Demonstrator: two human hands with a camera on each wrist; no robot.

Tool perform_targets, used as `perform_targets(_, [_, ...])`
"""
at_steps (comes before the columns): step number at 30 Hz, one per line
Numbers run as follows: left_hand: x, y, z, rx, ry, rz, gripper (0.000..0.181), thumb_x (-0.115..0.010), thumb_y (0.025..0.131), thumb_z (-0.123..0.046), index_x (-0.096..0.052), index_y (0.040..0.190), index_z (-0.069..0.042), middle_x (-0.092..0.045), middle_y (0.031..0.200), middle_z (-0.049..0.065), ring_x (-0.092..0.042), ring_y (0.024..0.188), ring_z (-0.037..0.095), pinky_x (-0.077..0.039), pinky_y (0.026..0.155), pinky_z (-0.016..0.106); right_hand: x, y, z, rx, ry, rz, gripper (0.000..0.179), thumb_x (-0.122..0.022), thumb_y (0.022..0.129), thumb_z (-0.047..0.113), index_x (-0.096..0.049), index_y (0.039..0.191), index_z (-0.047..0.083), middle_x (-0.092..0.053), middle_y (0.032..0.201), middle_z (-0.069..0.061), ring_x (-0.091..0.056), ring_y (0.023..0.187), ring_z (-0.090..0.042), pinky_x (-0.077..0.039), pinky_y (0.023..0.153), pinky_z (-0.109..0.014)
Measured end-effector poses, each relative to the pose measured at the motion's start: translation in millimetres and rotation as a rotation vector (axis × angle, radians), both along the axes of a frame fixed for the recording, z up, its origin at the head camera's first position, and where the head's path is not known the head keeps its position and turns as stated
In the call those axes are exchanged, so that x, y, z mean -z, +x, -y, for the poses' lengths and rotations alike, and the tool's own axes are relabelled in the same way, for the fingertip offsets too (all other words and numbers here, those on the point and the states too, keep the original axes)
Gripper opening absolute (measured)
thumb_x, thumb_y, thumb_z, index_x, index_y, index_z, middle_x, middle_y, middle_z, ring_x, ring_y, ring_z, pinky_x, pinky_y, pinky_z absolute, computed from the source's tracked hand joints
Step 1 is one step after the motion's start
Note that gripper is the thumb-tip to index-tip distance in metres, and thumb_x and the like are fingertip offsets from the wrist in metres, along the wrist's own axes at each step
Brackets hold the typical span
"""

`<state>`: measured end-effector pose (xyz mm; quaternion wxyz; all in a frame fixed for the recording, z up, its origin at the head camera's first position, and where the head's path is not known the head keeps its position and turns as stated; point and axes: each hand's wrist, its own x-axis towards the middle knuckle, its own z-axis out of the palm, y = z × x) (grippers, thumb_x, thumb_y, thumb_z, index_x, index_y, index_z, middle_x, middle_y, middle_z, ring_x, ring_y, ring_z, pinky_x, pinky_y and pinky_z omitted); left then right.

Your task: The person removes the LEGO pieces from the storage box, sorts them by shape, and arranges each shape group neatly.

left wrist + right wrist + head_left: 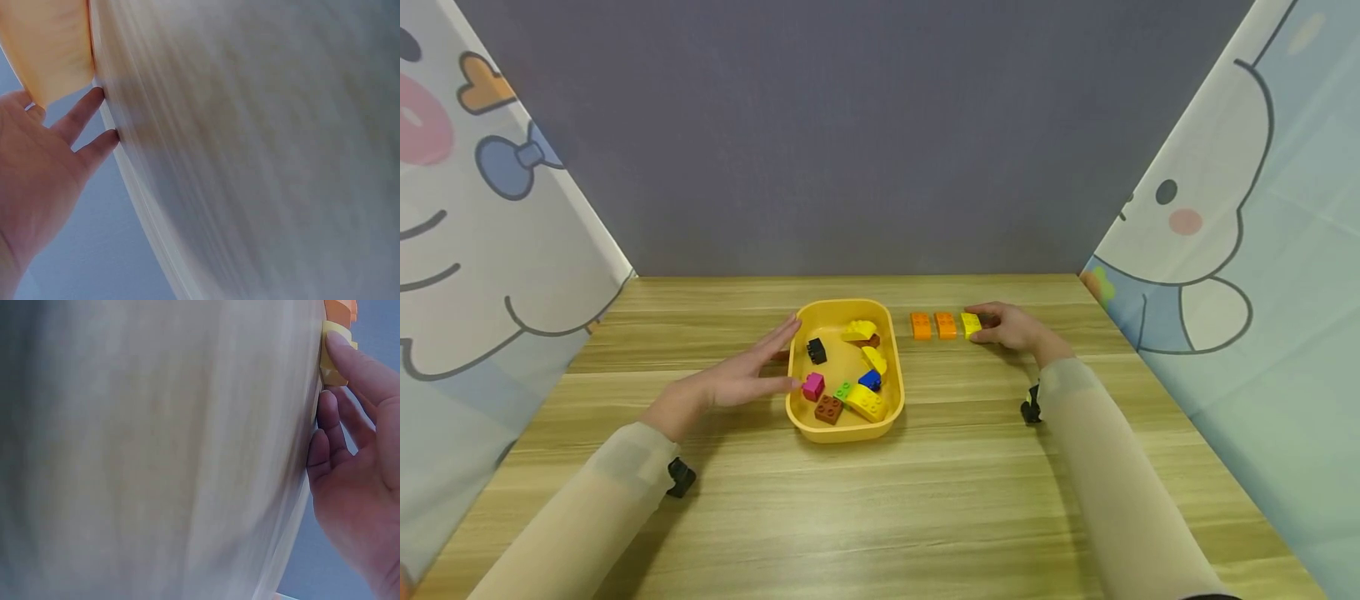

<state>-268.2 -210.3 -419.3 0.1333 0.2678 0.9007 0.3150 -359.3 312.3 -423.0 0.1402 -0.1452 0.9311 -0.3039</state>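
Note:
My right hand (1013, 327) pinches a yellow toy brick (971, 324) between thumb and fingers at the right end of a short row. In the right wrist view the thumb lies against the near side of this yellow brick (335, 357), which sits on the tabletop. Two orange bricks (946, 326) stand to its left, spaced slightly apart. My left hand (733, 381) rests at the left side of a yellow tray (844, 434), its fingers spread and fairly straight. The left wrist view shows the fingertips by the tray's outer wall (50, 50).
Inside the tray lie several loose bricks: a black one (816, 351), a magenta one (813, 387), a brown one (828, 409), a blue one (870, 380), a green one and curved yellow ones (867, 402). A grey panel (850, 142) rises behind the wooden table (880, 517).

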Motion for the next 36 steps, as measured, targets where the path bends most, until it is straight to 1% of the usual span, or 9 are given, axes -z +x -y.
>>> perform_targets(11, [-1.8,2.1,-0.1,-0.003,0.0,-0.003,0.104,-0.068,0.104,-0.055,-0.001,0.179,-0.027,0.009,0.187,0.005,-0.001,0.172,0.045,-0.011,0.131,0.078,-2.3,3.2,1,0.0,-0.018,0.02,0.071,-0.073,0.108,0.033,-0.043,0.17,0.014,-0.035,0.175,-0.026,-0.042,0.155,-0.052,-0.037,0.127,-0.07])
perform_targets(16, [-2.1,1.9,0.1,-0.003,-0.002,0.001,0.104,-0.067,0.104,-0.056,-0.001,0.179,-0.028,0.011,0.187,0.0,0.0,0.172,0.044,-0.011,0.131,0.079,-2.6,3.8,1,0.003,-0.02,0.027,0.072,-0.072,0.108,0.033,-0.042,0.171,0.015,-0.032,0.177,-0.025,-0.04,0.157,-0.052,-0.037,0.127,-0.07])
perform_targets(20, [-1.7,2.0,-0.4,0.0,-0.003,-0.003,0.104,-0.066,0.104,-0.057,0.0,0.179,-0.029,0.011,0.187,0.002,0.0,0.172,0.045,-0.011,0.13,0.08,-2.2,4.4,-1,0.004,-0.057,0.028,0.075,-0.075,0.107,0.032,-0.04,0.171,0.014,-0.033,0.178,-0.023,-0.042,0.156,-0.051,-0.037,0.128,-0.069])
perform_targets(22, [-1.7,2.3,-0.9,0.002,-0.001,-0.005,0.104,-0.066,0.104,-0.057,-0.001,0.179,-0.028,0.01,0.187,0.004,0.0,0.172,0.045,-0.011,0.13,0.08,-2.2,4.6,-4,0.001,-0.085,0.018,0.078,-0.077,0.106,0.03,-0.039,0.171,0.013,-0.034,0.177,-0.022,-0.046,0.153,-0.05,-0.04,0.126,-0.067])
perform_targets(25, [-2.0,2.9,-1.9,0.004,0.001,-0.009,0.104,-0.067,0.104,-0.056,-0.001,0.179,-0.027,0.01,0.187,0.005,0.0,0.172,0.045,-0.011,0.13,0.079,-3.7,5.5,-8,0.005,-0.128,-0.017,0.078,-0.078,0.105,0.027,-0.04,0.171,0.011,-0.039,0.174,-0.022,-0.054,0.145,-0.048,-0.049,0.118,-0.062])
perform_targets(28, [-2.5,3.3,-2.4,0.003,-0.001,-0.007,0.104,-0.067,0.105,-0.056,-0.001,0.179,-0.027,0.01,0.187,0.005,0.0,0.172,0.044,-0.011,0.131,0.078,-8.4,7.2,-10,0.042,-0.163,-0.062,0.07,-0.075,0.106,0.025,-0.045,0.168,0.012,-0.046,0.169,-0.022,-0.059,0.134,-0.043,-0.056,0.103,-0.05])
perform_targets(30, [-2.7,3.5,-2.5,0.001,-0.004,-0.006,0.104,-0.067,0.105,-0.056,-0.001,0.179,-0.027,0.01,0.187,0.005,0.0,0.172,0.044,-0.012,0.131,0.078,-12.9,8.9,-8,0.072,-0.181,-0.101,0.063,-0.073,0.108,0.026,-0.051,0.165,0.013,-0.052,0.164,-0.022,-0.061,0.126,-0.039,-0.057,0.092,-0.042])
perform_targets(33, [-2.6,3.7,-2.3,-0.002,-0.005,-0.003,0.104,-0.067,0.104,-0.056,-0.001,0.179,-0.027,0.01,0.187,0.005,0.0,0.172,0.045,-0.012,0.131,0.079,-20.0,12.6,-1,0.1,-0.196,-0.163,0.053,-0.071,0.108,0.028,-0.059,0.158,0.015,-0.061,0.156,-0.022,-0.063,0.119,-0.034,-0.057,0.081,-0.033])
perform_targets(36, [-2.3,3.6,-2.1,-0.008,-0.004,-0.001,0.105,-0.067,0.104,-0.057,-0.001,0.179,-0.027,0.01,0.187,0.005,0.0,0.172,0.045,-0.012,0.13,0.08,-26.6,18.4,12,0.09,-0.206,-0.205,0.045,-0.071,0.109,0.03,-0.066,0.151,0.017,-0.067,0.149,-0.022,-0.066,0.112,-0.031,-0.057,0.076,-0.034])
